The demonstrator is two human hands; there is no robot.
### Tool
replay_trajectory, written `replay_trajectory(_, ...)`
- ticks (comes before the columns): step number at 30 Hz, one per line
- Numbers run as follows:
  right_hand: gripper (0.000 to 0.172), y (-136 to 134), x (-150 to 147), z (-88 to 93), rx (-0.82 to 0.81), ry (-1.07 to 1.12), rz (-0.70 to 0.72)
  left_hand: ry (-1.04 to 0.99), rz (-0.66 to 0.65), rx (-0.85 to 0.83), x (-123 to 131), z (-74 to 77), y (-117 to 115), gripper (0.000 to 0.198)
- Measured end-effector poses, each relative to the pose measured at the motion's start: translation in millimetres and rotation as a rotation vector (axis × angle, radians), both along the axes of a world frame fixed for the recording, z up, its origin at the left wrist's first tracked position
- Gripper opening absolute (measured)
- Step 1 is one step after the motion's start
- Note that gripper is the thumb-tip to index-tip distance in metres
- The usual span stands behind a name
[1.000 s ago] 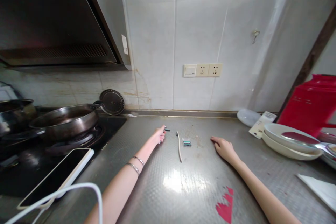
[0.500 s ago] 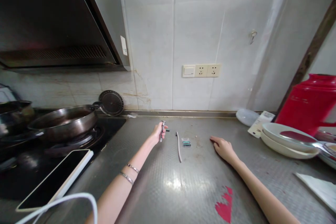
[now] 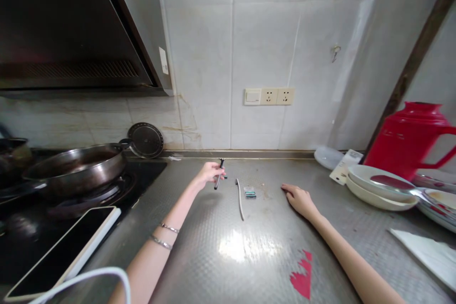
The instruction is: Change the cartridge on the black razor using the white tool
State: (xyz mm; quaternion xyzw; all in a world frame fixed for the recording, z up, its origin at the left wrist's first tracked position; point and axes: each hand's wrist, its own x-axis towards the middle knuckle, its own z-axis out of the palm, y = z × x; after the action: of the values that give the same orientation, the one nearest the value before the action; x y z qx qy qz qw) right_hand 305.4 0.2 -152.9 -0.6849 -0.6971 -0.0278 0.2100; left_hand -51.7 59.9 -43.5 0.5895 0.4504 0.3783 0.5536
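My left hand (image 3: pixel 207 174) is closed in a pinch on a slim razor (image 3: pixel 217 183) with a dark and silver handle. Its small head points up toward the wall, and it is held above the metal counter. Just right of it a small dark piece (image 3: pixel 225 177) shows on the counter. Between my hands lies a thin white razor handle (image 3: pixel 240 202), beside blue-green blade cartridges (image 3: pixel 250 194) that seem to have a clear case. My right hand (image 3: pixel 301 200) rests palm down on the counter, fingers stretched to the left, holding nothing.
At left stand a steel pan (image 3: pixel 80 166) on the stove and a phone (image 3: pixel 64 251) with a white cable (image 3: pixel 107 270). To the right are stacked plates (image 3: pixel 377 197), a red thermos jug (image 3: pixel 402 137) and white paper (image 3: pixel 423 251). A red patch (image 3: pixel 302 280) marks the near counter.
My left hand has turned, so its back now faces up and the razor stands out right of the fingers. The view has shifted slightly; my right hand stays resting.
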Motion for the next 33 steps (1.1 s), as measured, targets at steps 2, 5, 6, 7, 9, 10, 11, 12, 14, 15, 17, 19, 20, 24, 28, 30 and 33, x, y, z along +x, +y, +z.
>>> replay_trajectory(2, 0.041, -0.1, 0.6, 0.5, -0.017, 0.005, -0.004, 0.064, -0.01, 0.039, 1.1, 1.8, -1.6, 0.016)
replay_trajectory(5, 0.042, -1.3, -0.2, 4.4, -0.047, 0.019, -0.004, 0.087, -0.02, 0.073, 4.3, 4.9, -5.3, 0.018)
replay_trajectory(6, 0.043, -2.1, -1.9, 7.5, -0.043, 0.026, -0.008, 0.09, -0.02, 0.079, 5.6, 6.0, -6.7, 0.019)
replay_trajectory(7, 0.043, -3.2, -4.8, 11.9, -0.025, 0.033, -0.013, 0.092, -0.022, 0.084, 7.0, 7.1, -8.0, 0.02)
replay_trajectory(9, 0.044, -6.5, -16.0, 25.6, 0.038, 0.042, -0.009, 0.091, -0.031, 0.096, 9.7, 9.0, -10.3, 0.023)
replay_trajectory(10, 0.044, -8.8, -24.6, 34.6, 0.072, 0.041, 0.006, 0.09, -0.036, 0.103, 11.0, 9.8, -11.2, 0.024)
replay_trajectory(11, 0.042, -11.5, -35.3, 44.8, 0.086, 0.043, 0.036, 0.089, -0.042, 0.11, 12.2, 10.4, -11.8, 0.025)
replay_trajectory(12, 0.04, -14.7, -47.9, 55.6, 0.075, 0.046, 0.078, 0.089, -0.048, 0.118, 13.3, 10.9, -12.4, 0.025)
replay_trajectory(14, 0.034, -21.3, -76.7, 76.1, 0.012, 0.016, 0.107, 0.094, -0.051, 0.131, 15.1, 11.6, -13.3, 0.026)
replay_trajectory(15, 0.031, -24.3, -91.7, 84.6, -0.039, -0.02, 0.137, 0.097, -0.053, 0.136, 15.8, 11.8, -13.7, 0.026)
replay_trajectory(17, 0.025, -28.6, -119.5, 95.9, -0.119, -0.085, 0.172, 0.099, -0.063, 0.147, 17.0, 12.0, -14.6, 0.026)
replay_trajectory(19, 0.024, -29.7, -141.8, 99.1, -0.168, -0.124, 0.181, 0.101, -0.082, 0.155, 17.9, 11.7, -15.3, 0.027)
replay_trajectory(20, 0.026, -29.0, -150.6, 98.1, -0.201, -0.138, 0.168, 0.099, -0.094, 0.158, 18.4, 11.4, -15.5, 0.027)
replay_trajectory(24, 0.032, -22.2, -172.0, 85.9, -0.306, -0.176, 0.143, 0.084, -0.126, 0.162, 20.1, 9.0, -15.4, 0.029)
replay_trajectory(28, 0.033, -15.0, -181.0, 76.0, -0.366, -0.173, 0.144, 0.062, -0.157, 0.153, 21.5, 7.1, -15.9, 0.029)
replay_trajectory(30, 0.032, -12.2, -183.4, 73.2, -0.391, -0.166, 0.139, 0.06, -0.169, 0.142, 22.5, 7.0, -17.3, 0.029)
replay_trajectory(33, 0.031, -9.4, -186.6, 69.3, -0.409, -0.149, 0.137, 0.072, -0.18, 0.131, 24.3, 7.8, -20.3, 0.029)
